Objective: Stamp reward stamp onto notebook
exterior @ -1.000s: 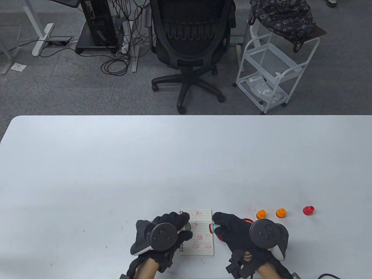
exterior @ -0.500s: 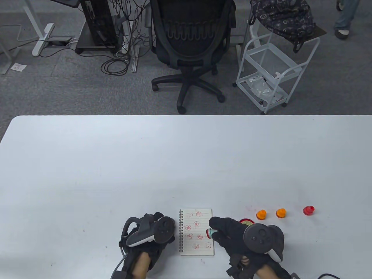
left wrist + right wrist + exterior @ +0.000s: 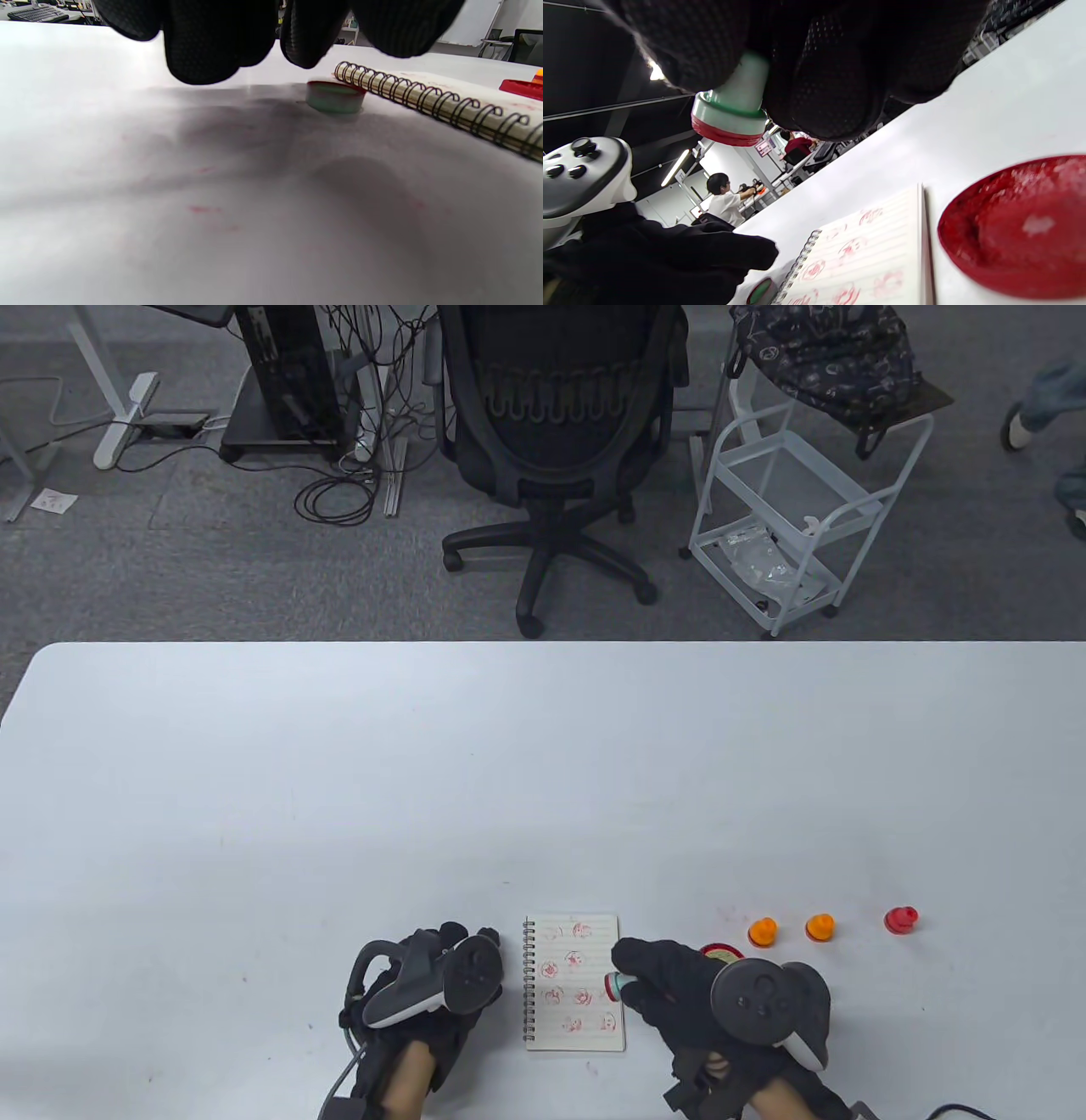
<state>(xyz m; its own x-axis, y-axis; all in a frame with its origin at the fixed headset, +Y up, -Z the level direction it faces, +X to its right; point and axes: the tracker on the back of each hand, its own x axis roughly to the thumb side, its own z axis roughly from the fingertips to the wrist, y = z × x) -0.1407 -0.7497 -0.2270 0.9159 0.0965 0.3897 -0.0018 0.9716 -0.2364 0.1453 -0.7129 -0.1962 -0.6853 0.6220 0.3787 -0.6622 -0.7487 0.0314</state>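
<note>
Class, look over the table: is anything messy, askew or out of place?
Yes. Red ink smudges mark the table left of the orange stamps, just below the notebook, and near the left hand. A small green cap lies loose against the notebook's spiral. The ink pad sits open. Nothing looks broken.

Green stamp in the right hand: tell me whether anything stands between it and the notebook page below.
Nothing visible does. The right hand holds the green stamp lifted above the notebook, its red face pointing down at open page. The left hand and the stamp cap sit left of the spiral binding.
</note>
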